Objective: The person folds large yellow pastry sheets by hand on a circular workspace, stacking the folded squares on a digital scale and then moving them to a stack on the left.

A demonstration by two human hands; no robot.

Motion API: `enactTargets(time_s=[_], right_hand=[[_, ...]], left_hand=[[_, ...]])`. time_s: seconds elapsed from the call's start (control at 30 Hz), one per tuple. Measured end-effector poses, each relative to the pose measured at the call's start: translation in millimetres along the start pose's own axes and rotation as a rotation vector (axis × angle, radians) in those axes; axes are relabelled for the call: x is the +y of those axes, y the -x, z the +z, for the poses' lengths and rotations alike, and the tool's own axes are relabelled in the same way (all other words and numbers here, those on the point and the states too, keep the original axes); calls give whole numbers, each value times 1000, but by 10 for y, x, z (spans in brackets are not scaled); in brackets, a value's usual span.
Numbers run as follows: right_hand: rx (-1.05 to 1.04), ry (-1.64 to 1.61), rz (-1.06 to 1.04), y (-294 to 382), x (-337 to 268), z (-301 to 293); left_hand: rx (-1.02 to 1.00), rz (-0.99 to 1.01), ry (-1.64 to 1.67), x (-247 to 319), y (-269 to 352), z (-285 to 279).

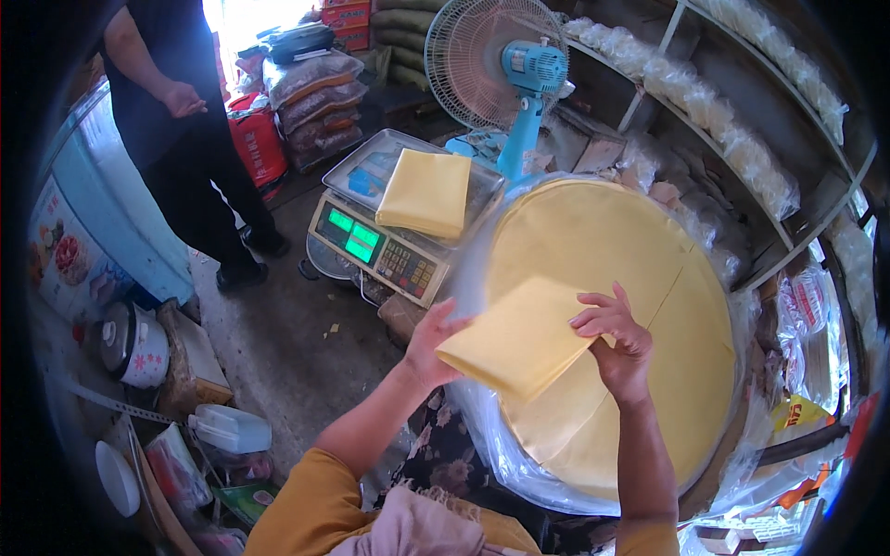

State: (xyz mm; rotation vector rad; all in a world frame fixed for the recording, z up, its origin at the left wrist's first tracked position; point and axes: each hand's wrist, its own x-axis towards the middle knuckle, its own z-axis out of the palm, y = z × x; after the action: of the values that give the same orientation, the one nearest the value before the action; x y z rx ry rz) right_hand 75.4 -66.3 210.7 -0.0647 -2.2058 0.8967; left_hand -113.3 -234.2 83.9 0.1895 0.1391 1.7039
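A folded yellow sheet [518, 337] is held in the air between my hands, over a large round stack of thin yellow sheets [598, 236] wrapped at its edge in clear plastic. My left hand [434, 344] grips the folded sheet's left edge. At its right edge, my right hand [615, 340] pinches it between thumb and fingers, other fingers raised. Beyond my left hand stands a digital scale [379, 250] with lit green displays. Its metal tray bears a folded yellow stack [425, 191], much like the piece I hold.
A blue fan [532, 66] stands behind the scale. Another person [174, 125] in dark clothes stands at the upper left, near stacked sacks [320, 104]. Shelves with plastic-wrapped goods [695, 97] line the right. A rice cooker [135, 344] and plastic container [229, 429] sit at left.
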Motion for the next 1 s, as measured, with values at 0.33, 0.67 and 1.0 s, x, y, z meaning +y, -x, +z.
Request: enactTargets(time_s=[0.33,0.67,1.0], right_hand=[[151,264,241,159,-104,-179],[72,232,625,1397,186,-295],[32,273,318,1170,-700,-481]], left_hand=[[96,724,-927,1732,-547,753],[647,473,-1072,2462,-837,-205],[842,991,-2402,2204,-861,-119]])
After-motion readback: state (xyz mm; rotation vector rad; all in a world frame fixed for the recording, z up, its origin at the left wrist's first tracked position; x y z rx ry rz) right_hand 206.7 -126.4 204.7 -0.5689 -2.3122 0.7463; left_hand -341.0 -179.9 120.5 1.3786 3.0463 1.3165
